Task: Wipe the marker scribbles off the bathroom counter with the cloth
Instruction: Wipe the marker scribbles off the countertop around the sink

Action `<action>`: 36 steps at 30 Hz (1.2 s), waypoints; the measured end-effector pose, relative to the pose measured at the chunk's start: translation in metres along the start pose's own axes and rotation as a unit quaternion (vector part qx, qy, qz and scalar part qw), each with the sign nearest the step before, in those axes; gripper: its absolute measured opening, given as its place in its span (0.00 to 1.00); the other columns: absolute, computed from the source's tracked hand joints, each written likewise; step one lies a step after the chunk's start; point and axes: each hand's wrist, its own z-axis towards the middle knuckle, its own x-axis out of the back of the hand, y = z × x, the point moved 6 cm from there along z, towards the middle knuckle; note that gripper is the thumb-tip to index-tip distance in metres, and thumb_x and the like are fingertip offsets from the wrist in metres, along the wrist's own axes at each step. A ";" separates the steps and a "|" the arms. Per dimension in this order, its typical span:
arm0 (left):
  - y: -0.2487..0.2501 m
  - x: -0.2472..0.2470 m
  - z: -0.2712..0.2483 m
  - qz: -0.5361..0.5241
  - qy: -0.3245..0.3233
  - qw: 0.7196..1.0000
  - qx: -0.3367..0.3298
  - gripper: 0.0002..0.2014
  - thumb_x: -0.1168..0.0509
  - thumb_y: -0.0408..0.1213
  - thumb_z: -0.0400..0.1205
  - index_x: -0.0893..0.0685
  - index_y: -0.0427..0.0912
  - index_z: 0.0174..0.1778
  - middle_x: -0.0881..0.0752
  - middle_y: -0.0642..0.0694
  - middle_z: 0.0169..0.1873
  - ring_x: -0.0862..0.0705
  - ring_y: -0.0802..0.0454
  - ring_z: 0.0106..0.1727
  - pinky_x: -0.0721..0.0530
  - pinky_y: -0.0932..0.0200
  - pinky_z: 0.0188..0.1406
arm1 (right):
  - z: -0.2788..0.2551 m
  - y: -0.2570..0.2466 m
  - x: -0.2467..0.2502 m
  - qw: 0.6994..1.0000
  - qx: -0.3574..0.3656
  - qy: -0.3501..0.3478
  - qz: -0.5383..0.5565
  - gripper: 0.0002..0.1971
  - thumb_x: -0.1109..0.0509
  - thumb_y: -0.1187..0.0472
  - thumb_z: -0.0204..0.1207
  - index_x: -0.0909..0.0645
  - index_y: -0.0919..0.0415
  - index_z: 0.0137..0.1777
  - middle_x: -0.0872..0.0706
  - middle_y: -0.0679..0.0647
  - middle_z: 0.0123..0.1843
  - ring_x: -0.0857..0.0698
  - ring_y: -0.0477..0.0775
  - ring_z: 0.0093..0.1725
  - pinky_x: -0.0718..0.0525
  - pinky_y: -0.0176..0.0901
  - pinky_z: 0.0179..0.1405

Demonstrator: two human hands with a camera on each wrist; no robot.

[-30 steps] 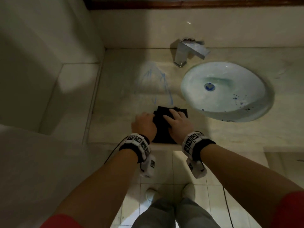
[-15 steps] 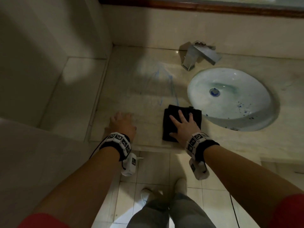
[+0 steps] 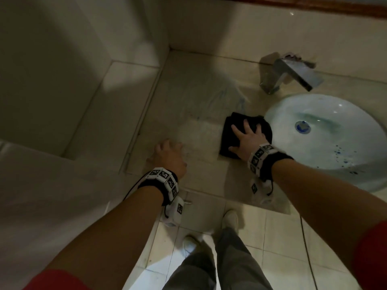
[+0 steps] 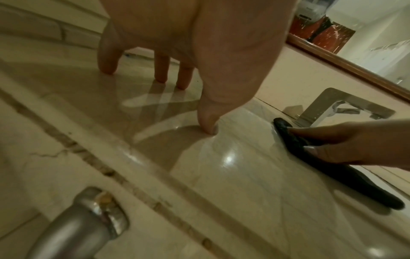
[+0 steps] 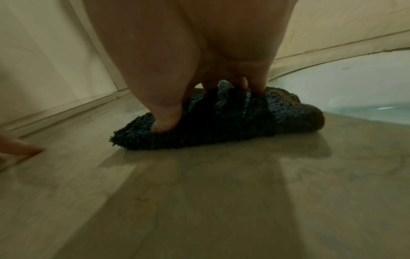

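A black folded cloth (image 3: 229, 130) lies on the beige stone counter (image 3: 188, 114), just left of the sink. My right hand (image 3: 248, 136) presses flat on the cloth with its fingers spread. In the right wrist view the fingertips (image 5: 165, 122) sink into the cloth (image 5: 221, 128). Faint blue marker scribbles (image 3: 240, 98) run from the cloth's far edge toward the faucet. My left hand (image 3: 167, 155) stands on its fingertips on the bare counter to the left of the cloth, holding nothing. In the left wrist view its thumb (image 4: 207, 126) touches the stone.
A white oval sink (image 3: 335, 155) with blue specks sits right of the cloth. A chrome faucet (image 3: 289, 75) stands behind it. Walls close the counter at the left and back. A metal pipe (image 4: 77, 224) runs under the counter's front edge.
My left hand came off the cloth and moved left onto the bare counter. My right hand slid the cloth away from the front edge, over the near end of the blue lines.
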 end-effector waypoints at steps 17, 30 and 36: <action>-0.029 0.005 -0.018 -0.044 -0.013 0.998 0.050 0.35 0.32 0.54 0.76 0.35 0.57 0.79 0.45 0.45 0.83 0.45 0.36 0.80 0.33 0.30 0.70 | -0.078 0.004 -0.041 0.998 0.034 0.030 -0.052 0.37 0.39 0.35 0.79 0.54 0.35 0.84 0.65 0.47 0.87 0.58 0.68 0.85 0.40 0.65 0.81; -0.049 -0.010 -0.020 -0.066 -0.017 0.994 0.083 0.37 0.30 0.56 0.70 0.34 0.62 0.76 0.40 0.47 0.78 0.39 0.37 0.72 0.25 0.33 0.65 | -0.071 -0.011 -0.042 0.995 0.003 0.065 -0.069 0.41 0.34 0.36 0.77 0.53 0.37 0.84 0.59 0.53 0.87 0.51 0.71 0.84 0.33 0.65 0.76; -0.049 -0.011 -0.016 -0.065 -0.011 0.993 0.093 0.37 0.29 0.56 0.70 0.34 0.62 0.76 0.42 0.47 0.79 0.40 0.37 0.73 0.25 0.34 0.66 | -0.068 -0.013 -0.056 0.998 0.012 0.034 -0.052 0.39 0.40 0.38 0.81 0.60 0.39 0.84 0.65 0.53 0.87 0.57 0.73 0.84 0.40 0.71 0.79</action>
